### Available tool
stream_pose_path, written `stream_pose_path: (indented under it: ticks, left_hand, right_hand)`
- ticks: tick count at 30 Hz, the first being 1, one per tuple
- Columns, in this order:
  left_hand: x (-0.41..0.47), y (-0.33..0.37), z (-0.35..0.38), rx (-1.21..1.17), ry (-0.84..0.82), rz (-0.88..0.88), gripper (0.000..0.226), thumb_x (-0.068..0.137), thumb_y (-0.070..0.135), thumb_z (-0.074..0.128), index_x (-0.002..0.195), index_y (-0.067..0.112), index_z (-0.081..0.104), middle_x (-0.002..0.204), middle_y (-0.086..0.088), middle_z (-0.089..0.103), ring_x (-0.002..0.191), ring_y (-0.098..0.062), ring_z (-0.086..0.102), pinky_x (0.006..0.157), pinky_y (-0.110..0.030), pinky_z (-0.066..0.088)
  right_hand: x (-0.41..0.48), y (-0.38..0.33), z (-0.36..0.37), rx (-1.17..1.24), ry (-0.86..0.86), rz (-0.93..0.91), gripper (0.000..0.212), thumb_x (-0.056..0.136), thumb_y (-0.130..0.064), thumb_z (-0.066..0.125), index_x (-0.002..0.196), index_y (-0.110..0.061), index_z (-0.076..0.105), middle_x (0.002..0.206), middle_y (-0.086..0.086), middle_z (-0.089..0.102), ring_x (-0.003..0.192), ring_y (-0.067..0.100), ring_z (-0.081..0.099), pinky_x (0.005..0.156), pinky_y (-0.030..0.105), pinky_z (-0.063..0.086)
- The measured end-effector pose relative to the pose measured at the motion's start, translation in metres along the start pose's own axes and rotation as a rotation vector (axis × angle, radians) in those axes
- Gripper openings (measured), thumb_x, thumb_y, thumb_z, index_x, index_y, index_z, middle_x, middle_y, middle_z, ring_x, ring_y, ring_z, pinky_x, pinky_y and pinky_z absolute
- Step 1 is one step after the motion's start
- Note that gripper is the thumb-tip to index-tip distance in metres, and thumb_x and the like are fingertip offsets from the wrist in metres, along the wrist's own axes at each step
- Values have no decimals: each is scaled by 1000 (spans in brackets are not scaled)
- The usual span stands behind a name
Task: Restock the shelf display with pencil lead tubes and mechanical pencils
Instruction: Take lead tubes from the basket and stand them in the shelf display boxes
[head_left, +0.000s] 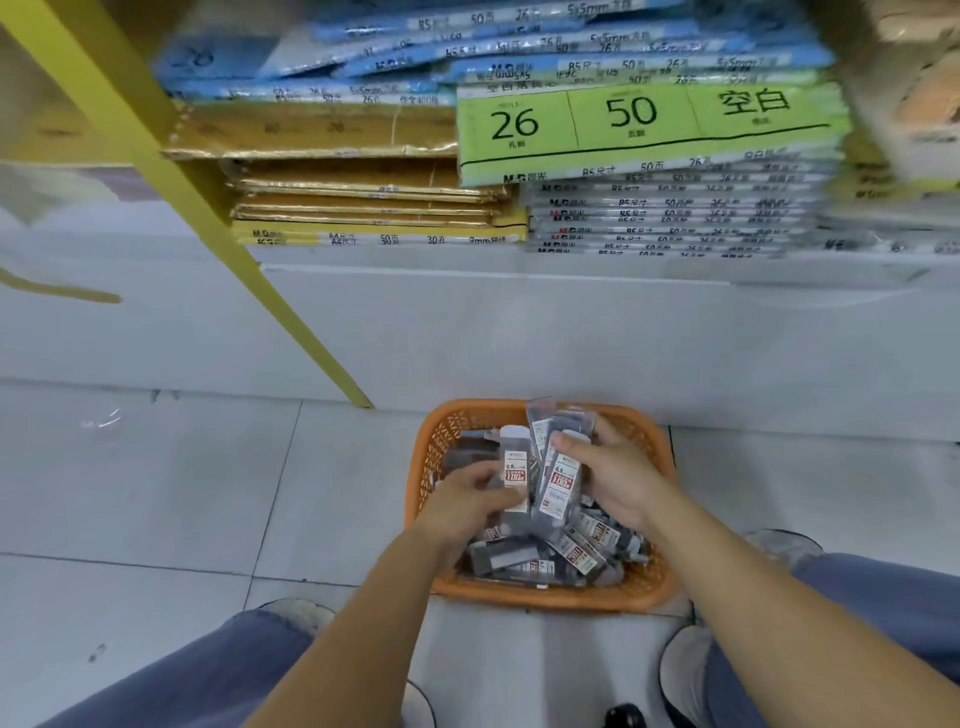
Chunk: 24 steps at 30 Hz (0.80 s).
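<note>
An orange plastic basket (652, 592) sits on the floor between my knees, full of several pencil lead tubes (582, 548) in clear packets with red-and-white labels. My left hand (470, 501) grips one upright lead tube (515, 475) over the basket. My right hand (615, 475) holds a bunch of lead tubes (558, 467) upright, fingers curled round them. The two hands are close together above the basket's middle. No mechanical pencils can be made out.
A white shelf base (519, 332) stands behind the basket, with a yellow upright (218, 218) slanting across it. Stacks of loose-leaf paper packs (649, 124) fill the shelf above. Grey floor tiles (156, 493) lie to the left. My shoes (685, 670) flank the basket.
</note>
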<state>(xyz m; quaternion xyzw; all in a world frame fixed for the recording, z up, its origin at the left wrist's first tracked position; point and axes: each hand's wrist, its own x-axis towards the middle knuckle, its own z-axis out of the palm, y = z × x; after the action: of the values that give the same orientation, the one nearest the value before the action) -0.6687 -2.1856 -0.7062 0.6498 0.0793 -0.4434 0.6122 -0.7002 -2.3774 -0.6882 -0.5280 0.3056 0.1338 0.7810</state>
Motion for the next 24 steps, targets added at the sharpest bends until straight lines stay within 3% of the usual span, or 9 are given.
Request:
stream_pose_path:
  ticks: [4,7,9,11,14,18,22,24]
  left_hand:
    - [-13,20,2,-95,-109,-31,38,90,10,71,127,8,59,117,-13,74,107,-29,71,90,-46,58]
    - [-30,37,3,-176,-248,-41,28,95,8,63,123,11,65,118,-16,73,106,-32,71,86,-51,59]
    - [-45,50,8,-203,-314,-42,24,96,12,64,120,13,68,117,-18,73,101,-32,73,78,-48,61]
    - [-59,66,11,-198,-325,-10,37,92,19,68,127,9,62,121,-20,70,100,-33,72,75,-47,62]
    - [-81,92,12,-157,-333,67,46,88,25,70,129,7,59,122,-20,70,105,-35,71,82,-50,61]
    - [-113,123,13,-99,-294,180,43,85,23,73,125,10,63,128,-20,68,120,-38,64,100,-57,51]
    - [-145,158,18,-115,-222,309,44,82,18,73,124,9,64,124,-19,70,116,-37,66,101,-56,51]
    - [-161,177,18,-107,-154,367,47,79,21,74,124,11,64,122,-18,71,113,-36,67,94,-53,56]
  right_hand:
    - [-12,-7,13,90,-87,6,40,84,-5,66,122,-11,56,105,17,68,92,31,65,82,48,52]
    - [-25,-19,24,113,-133,-57,49,75,-11,71,122,-14,57,105,13,71,89,26,69,70,39,57]
    - [-35,-31,31,67,-140,-109,49,76,-16,73,122,-19,58,107,10,72,91,24,70,72,37,57]
    - [-48,-47,38,-87,-124,-175,39,81,-24,72,118,-28,60,106,4,73,91,19,71,72,33,57]
    - [-72,-77,47,-314,-102,-270,26,90,-38,64,115,-36,59,104,-7,74,91,9,71,71,25,56]
    - [-112,-121,64,-616,-166,-352,61,76,-68,54,129,-40,48,118,-13,68,105,11,66,95,37,51]
    - [-146,-161,78,-708,-183,-463,50,80,-59,56,121,-29,53,97,1,71,74,8,70,64,24,55]
    - [-159,-180,83,-676,-191,-531,32,90,-38,62,116,-21,57,94,9,71,72,12,68,66,26,56]
